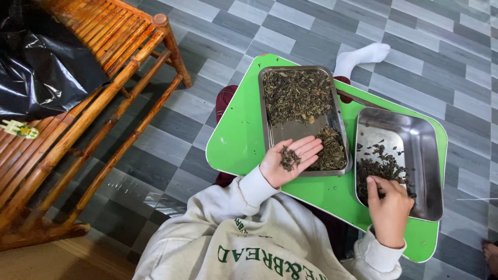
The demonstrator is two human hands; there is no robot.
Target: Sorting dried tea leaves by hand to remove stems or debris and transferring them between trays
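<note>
My left hand point(289, 159) lies palm up over the near corner of a steel tray point(266, 111), with a small heap of dried dark leaves point(289, 158) resting on the palm. That tray holds a large spread of dried leaves point(296, 95) and a second clump point(332, 150) beside my fingers. My right hand point(387, 207) reaches into a second steel tray point(425, 155) on the right, fingertips pinched among the dark leaves point(378, 166) at its near end. Both trays sit on a green lap table point(236, 135).
A bamboo bench point(104, 78) stands to the left with a black plastic bag point(36, 62) on it. My foot in a white sock point(363, 56) sticks out beyond the table. The floor is grey checkered tile point(441, 52).
</note>
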